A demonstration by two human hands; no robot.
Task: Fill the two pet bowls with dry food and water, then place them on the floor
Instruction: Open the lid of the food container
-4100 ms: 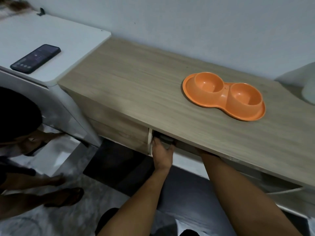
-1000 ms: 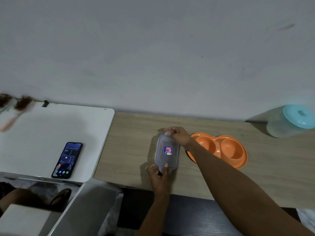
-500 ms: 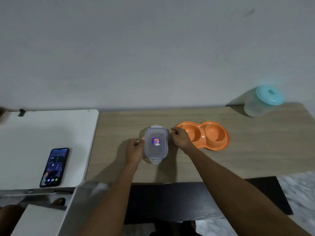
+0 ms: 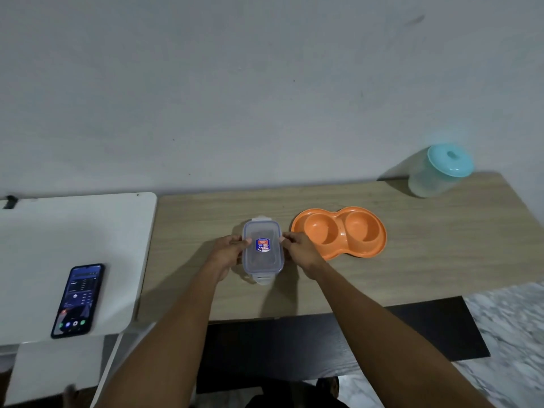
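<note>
An orange double pet bowl (image 4: 339,232) rests on the wooden counter (image 4: 426,254), both cups empty. Just left of it stands a clear rectangular food container (image 4: 263,251) with a blue-rimmed snap lid and a small sticker; its contents are hard to make out. My left hand (image 4: 228,251) presses against the container's left side, thumb on the lid edge. My right hand (image 4: 298,250) grips the right side. The lid is on. A translucent jug with a teal lid (image 4: 440,170) stands at the counter's back right.
A white appliance top (image 4: 73,231) adjoins the counter on the left, with a lit phone (image 4: 78,300) lying on it. A dark mat (image 4: 323,346) and marbled floor (image 4: 509,328) lie below the counter's front edge. A wall runs right behind the counter.
Both hands reached under the counter four seconds ago; since then the container came up onto the counter. In the last second my hands shifted from its ends to its left and right sides.
</note>
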